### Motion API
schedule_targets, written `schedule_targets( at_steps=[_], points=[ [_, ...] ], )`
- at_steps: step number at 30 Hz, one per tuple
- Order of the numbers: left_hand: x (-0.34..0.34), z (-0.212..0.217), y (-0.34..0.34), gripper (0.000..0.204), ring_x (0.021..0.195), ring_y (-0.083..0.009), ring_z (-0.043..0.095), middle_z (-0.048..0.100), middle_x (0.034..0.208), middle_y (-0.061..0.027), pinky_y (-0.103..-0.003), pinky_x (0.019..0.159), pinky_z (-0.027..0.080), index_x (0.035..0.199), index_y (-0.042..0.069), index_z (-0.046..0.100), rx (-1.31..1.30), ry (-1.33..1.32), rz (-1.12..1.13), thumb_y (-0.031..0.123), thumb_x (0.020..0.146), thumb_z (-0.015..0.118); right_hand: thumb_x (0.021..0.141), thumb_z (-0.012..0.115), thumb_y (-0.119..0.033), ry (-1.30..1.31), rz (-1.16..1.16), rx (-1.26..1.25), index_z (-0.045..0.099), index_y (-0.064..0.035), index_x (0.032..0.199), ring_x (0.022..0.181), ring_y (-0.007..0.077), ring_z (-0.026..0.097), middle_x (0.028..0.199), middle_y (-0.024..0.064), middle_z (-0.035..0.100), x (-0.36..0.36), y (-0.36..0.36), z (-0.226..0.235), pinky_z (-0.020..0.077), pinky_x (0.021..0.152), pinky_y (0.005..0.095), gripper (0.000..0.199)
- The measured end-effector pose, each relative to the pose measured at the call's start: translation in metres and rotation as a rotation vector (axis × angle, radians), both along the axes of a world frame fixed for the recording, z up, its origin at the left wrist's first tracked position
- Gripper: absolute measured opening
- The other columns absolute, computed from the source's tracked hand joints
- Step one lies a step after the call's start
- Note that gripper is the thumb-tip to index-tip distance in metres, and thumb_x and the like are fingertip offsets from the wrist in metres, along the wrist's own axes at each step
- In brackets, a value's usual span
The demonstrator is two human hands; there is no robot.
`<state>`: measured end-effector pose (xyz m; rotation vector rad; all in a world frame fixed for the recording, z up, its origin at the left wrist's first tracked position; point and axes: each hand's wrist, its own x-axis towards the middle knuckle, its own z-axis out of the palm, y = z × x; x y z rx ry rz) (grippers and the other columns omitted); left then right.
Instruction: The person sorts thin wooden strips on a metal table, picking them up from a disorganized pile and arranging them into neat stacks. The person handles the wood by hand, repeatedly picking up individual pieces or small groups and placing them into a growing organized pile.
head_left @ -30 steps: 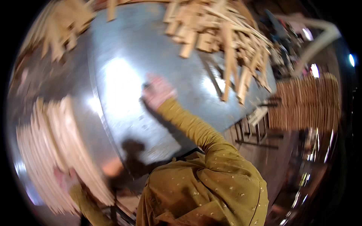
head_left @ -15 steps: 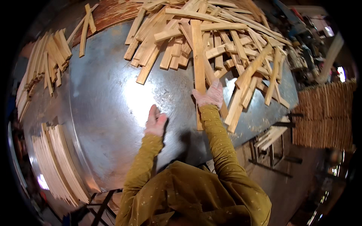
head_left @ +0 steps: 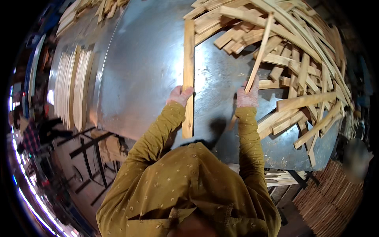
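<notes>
Both hands are up on the metal table (head_left: pixel 150 59), each with its own piece of wood. The left hand (head_left: pixel 179 95) is wrapped around a long flat wooden slat (head_left: pixel 188 75), fingers curled over its edge about two-thirds of the way down, and the slat lies straight along the table just left of the big wood pile (head_left: pixel 292 67). The right hand (head_left: pixel 248 96) is closed on the lower end of a thin wooden strip (head_left: pixel 258 55), which tilts up and right across the pile's near edge. Far left of the pile there's a neat row of stacked slats (head_left: pixel 73 89) on the table's left side. Mustard-yellow sleeves (head_left: pixel 158 138) cover both arms.
</notes>
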<state>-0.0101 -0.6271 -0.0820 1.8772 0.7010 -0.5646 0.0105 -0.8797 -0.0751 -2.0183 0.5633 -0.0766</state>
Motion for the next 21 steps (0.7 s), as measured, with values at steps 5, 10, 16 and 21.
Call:
schedule_targets(
  at_steps=[5, 10, 16, 21],
  points=[
    [-0.02, -0.026, 0.02, 0.053, 0.1, -0.0378, 0.063, 0.066, 0.107, -0.0218, -0.045, 0.088, 0.048, 0.122, 0.007, 0.059, 0.195, -0.142, 0.011, 0.046, 0.087, 0.063, 0.09, 0.052, 0.006, -0.081, 0.038, 0.981, 0.042, -0.0092, 0.137, 0.072, 0.0106, 0.058, 0.098, 0.0057, 0.061, -0.028, 0.089, -0.014, 0.0554, 0.058, 0.0273, 0.05],
    [-0.029, 0.029, 0.063, 0.051, 0.103, -0.0448, 0.06, 0.064, 0.104, -0.0274, -0.051, 0.088, 0.046, 0.119, 0.004, 0.057, 0.607, -0.037, -0.026, 0.044, 0.087, 0.062, 0.086, 0.062, -0.001, -0.04, 0.186, 0.518, 0.038, -0.0095, 0.145, 0.075, 0.0123, 0.061, 0.097, 0.0058, 0.062, -0.035, 0.089, -0.015, 0.0545, 0.061, 0.0281, 0.064],
    [-0.004, 0.012, 0.111, 0.069, 0.125, -0.0413, 0.048, 0.05, 0.135, -0.025, -0.048, 0.104, 0.04, 0.138, 0.006, 0.044, 0.875, -0.425, -0.296, 0.033, 0.081, 0.071, 0.076, 0.07, -0.007, -0.225, 0.152, -0.769, 0.039, -0.0099, 0.146, 0.075, 0.0336, 0.065, 0.091, 0.0147, 0.063, -0.078, 0.04, 0.054, 0.055, 0.065, 0.0411, 0.077],
    [0.133, 0.048, -0.021, 0.073, 0.129, -0.0403, 0.046, 0.048, 0.139, -0.023, -0.044, 0.108, 0.038, 0.138, 0.0, 0.044, 0.55, -0.971, -0.639, 0.035, 0.081, 0.073, 0.071, 0.068, -0.001, -0.486, -0.095, -0.889, 0.044, -0.0101, 0.14, 0.072, 0.0371, 0.064, 0.089, 0.0151, 0.063, -0.177, -0.017, 0.062, 0.0534, 0.058, 0.0432, 0.074]
  ],
)
